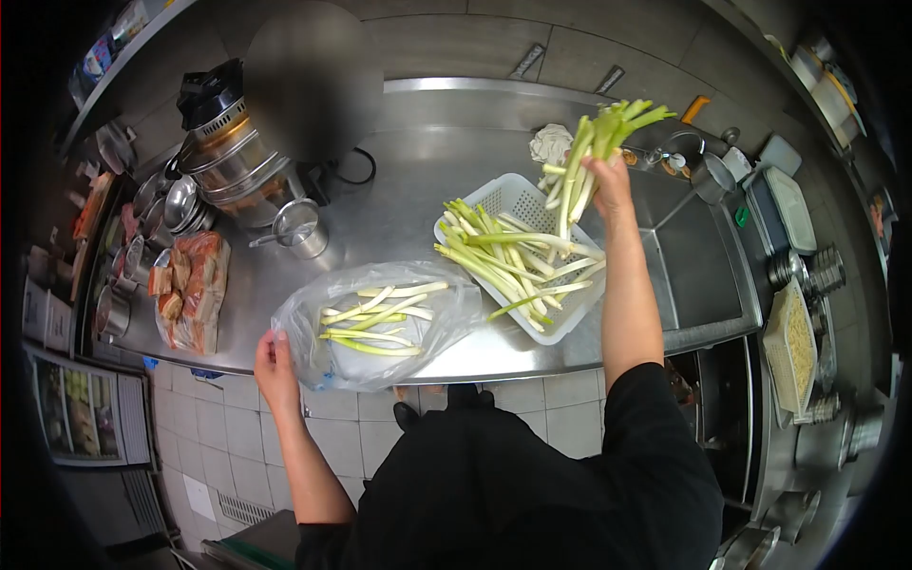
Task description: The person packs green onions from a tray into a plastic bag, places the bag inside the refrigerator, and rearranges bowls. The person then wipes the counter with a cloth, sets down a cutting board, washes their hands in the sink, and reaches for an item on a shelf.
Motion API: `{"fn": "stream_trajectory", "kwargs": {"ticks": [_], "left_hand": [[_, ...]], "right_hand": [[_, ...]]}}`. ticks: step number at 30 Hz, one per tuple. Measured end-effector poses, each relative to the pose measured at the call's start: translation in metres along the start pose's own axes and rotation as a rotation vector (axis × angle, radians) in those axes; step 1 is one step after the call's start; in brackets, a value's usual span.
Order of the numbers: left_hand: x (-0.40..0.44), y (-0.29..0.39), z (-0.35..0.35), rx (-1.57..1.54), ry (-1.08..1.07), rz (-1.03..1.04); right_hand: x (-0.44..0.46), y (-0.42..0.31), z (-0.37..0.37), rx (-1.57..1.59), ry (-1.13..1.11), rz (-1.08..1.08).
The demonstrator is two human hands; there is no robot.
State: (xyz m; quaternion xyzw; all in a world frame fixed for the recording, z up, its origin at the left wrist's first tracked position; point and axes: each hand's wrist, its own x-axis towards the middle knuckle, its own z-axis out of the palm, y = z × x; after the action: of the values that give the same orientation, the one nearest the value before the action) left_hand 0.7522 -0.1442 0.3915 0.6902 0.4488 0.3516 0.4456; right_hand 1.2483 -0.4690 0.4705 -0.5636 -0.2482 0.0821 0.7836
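My right hand [610, 182] is closed around a bunch of trimmed spring onions [581, 180], held up over the far right side of a white plastic basket [521, 188]. More spring onions [503, 249] lie crosswise in that basket, some sticking out over its rim. My left hand [275, 366] pinches the left edge of a clear plastic bag [313, 328] on the steel counter. Several loose stalks [378, 318] lie in or on the bag; which of these I cannot tell.
To the right of the basket is a steel sink [689, 271] with a faucet [686, 142]. A crumpled white cloth [551, 144] lies behind the basket. Bagged bread [198, 290], a small pot [302, 228] and a large steel appliance [233, 157] stand at left.
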Motion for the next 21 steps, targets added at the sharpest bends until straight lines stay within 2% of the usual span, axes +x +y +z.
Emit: {"fn": "stream_trajectory", "kwargs": {"ticks": [11,15,21], "left_hand": [[-0.002,0.020,-0.001,-0.279,-0.064,-0.107],[-0.002,0.027,0.002,-0.254,-0.050,-0.140],[0.001,0.023,0.000,-0.266,-0.083,-0.160]], "right_hand": [[0.006,-0.061,-0.019,0.170,0.166,-0.385],[0.002,-0.083,-0.009,0.241,0.174,-0.413],[-0.009,-0.102,0.021,0.450,0.120,-0.334]]}}
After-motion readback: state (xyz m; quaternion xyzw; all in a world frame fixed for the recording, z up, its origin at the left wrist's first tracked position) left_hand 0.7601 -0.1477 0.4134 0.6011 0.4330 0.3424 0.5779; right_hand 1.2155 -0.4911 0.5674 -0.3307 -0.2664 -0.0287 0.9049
